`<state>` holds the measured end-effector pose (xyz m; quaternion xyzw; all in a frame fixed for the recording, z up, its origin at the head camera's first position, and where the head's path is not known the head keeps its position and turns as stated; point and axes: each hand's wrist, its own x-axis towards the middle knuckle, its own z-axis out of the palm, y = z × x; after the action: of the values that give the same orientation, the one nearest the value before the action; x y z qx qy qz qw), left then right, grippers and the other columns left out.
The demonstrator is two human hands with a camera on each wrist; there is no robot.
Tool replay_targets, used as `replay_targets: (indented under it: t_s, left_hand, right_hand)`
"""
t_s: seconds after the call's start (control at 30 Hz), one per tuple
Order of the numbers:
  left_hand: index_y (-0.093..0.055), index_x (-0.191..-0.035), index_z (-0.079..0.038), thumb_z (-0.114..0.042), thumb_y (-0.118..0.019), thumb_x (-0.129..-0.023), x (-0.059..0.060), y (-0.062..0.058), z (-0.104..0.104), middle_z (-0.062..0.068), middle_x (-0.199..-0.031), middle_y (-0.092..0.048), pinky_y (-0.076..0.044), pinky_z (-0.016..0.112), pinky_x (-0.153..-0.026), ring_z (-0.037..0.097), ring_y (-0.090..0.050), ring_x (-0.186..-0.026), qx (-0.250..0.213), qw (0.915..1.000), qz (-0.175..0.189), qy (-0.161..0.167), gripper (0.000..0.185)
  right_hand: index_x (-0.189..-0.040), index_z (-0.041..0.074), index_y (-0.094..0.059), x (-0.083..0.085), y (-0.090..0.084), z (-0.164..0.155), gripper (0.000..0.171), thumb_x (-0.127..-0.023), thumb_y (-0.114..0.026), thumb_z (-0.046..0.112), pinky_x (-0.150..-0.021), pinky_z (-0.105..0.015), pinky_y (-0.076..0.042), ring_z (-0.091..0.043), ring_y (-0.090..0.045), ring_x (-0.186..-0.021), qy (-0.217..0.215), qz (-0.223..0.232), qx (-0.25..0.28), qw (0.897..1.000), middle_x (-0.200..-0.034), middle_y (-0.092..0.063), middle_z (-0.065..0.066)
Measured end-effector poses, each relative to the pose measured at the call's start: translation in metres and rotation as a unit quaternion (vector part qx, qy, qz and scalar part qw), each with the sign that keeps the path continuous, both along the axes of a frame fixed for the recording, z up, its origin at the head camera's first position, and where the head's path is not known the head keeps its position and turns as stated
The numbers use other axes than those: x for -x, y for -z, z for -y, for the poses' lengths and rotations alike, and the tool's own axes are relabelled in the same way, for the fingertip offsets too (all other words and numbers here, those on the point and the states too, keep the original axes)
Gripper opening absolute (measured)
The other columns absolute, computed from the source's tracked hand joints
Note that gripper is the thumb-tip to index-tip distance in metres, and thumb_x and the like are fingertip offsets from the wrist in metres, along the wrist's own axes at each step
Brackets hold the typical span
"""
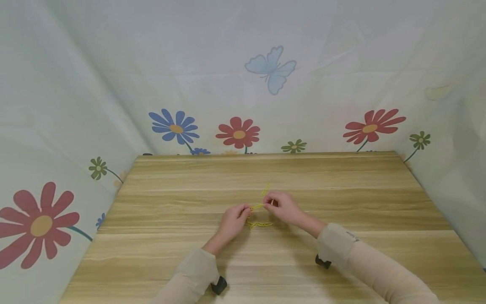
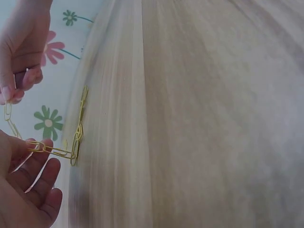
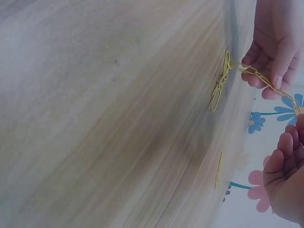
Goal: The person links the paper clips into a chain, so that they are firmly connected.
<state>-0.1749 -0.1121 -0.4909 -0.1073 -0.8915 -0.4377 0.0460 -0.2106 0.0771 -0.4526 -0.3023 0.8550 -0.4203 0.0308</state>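
A chain of linked yellow paper clips [image 1: 260,224] runs from between the hands down to the table. My left hand [image 1: 233,219] pinches the chain partway along, its other fingers loosely bent below, as the left wrist view shows. My right hand [image 1: 284,207] pinches the upper end of the chain between thumb and forefinger. In the right wrist view a short taut stretch of clips [image 3: 266,81] spans the two hands. The lower links [image 3: 220,85] lie bunched on the wood. Past the right hand, a separate piece of yellow paper clips [image 1: 265,189] rests on the table.
Both hands are over the middle of a wood-grain table [image 1: 159,190]. A white curtain [image 1: 212,84] printed with flowers and a butterfly stands behind it and along the sides. Black wrist cameras [image 1: 219,286] hang below the beige sleeves [image 1: 197,270].
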Motion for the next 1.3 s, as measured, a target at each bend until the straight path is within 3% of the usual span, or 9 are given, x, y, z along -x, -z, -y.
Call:
replay_targets:
  t_s: [0.23, 0.5, 0.73, 0.93, 1.3]
  left_hand:
    - [-0.061, -0.103, -0.007, -0.015, -0.051, -0.089, 0.000, -0.001, -0.002, 0.006, -0.098, -0.066, -0.048, 0.031, -0.080, 0.018, -0.061, -0.092, -0.005, 0.9994, 0.034, 0.008, 0.020]
    - [-0.056, -0.114, -0.009, -0.020, -0.056, -0.085, -0.003, -0.007, -0.008, 0.006, -0.111, -0.061, -0.045, 0.036, -0.085, 0.019, -0.057, -0.099, -0.029, 0.9975, 0.056, 0.031, 0.030]
    - [-0.062, -0.105, -0.012, -0.028, -0.054, -0.087, -0.005, -0.011, -0.010, 0.005, -0.104, -0.064, -0.046, 0.038, -0.082, 0.019, -0.058, -0.096, -0.013, 0.9990, 0.024, 0.034, 0.026]
    - [-0.065, -0.096, -0.010, -0.022, -0.055, -0.087, -0.005, -0.012, -0.010, 0.003, -0.093, -0.066, -0.047, 0.035, -0.080, 0.017, -0.060, -0.092, -0.004, 0.9992, -0.003, 0.041, 0.019]
    - [-0.069, -0.088, -0.010, -0.021, -0.059, -0.083, -0.005, -0.008, -0.009, 0.002, -0.091, -0.068, -0.049, 0.030, -0.078, 0.015, -0.062, -0.088, 0.031, 0.9986, -0.035, 0.024, 0.015]
  right_hand:
    - [-0.079, 0.004, -0.061, 0.000, 0.001, 0.003, 0.005, -0.082, -0.059, 0.008, -0.051, -0.019, -0.040, -0.015, -0.048, -0.060, -0.001, 0.026, 0.012, 1.000, -0.073, -0.058, -0.003]
    - [-0.078, 0.002, -0.061, -0.001, -0.001, 0.004, 0.006, -0.082, -0.059, 0.006, -0.052, -0.017, -0.039, -0.016, -0.048, -0.061, -0.008, 0.052, 0.026, 0.998, -0.075, -0.058, -0.005]
    - [-0.078, 0.004, -0.061, -0.003, -0.001, 0.003, 0.006, -0.082, -0.059, 0.008, -0.052, -0.018, -0.038, -0.010, -0.044, -0.059, -0.016, 0.065, 0.026, 0.997, -0.076, -0.058, -0.005]
    - [-0.078, 0.000, -0.061, -0.003, 0.001, -0.001, 0.009, -0.083, -0.059, 0.007, -0.050, -0.017, -0.037, -0.009, -0.043, -0.056, -0.030, 0.062, 0.023, 0.997, -0.071, -0.057, -0.004]
    - [-0.079, 0.006, -0.062, 0.001, 0.011, -0.008, 0.005, -0.082, -0.059, 0.010, -0.051, -0.018, -0.040, -0.010, -0.046, -0.059, -0.056, 0.091, -0.001, 0.994, -0.074, -0.058, -0.003]
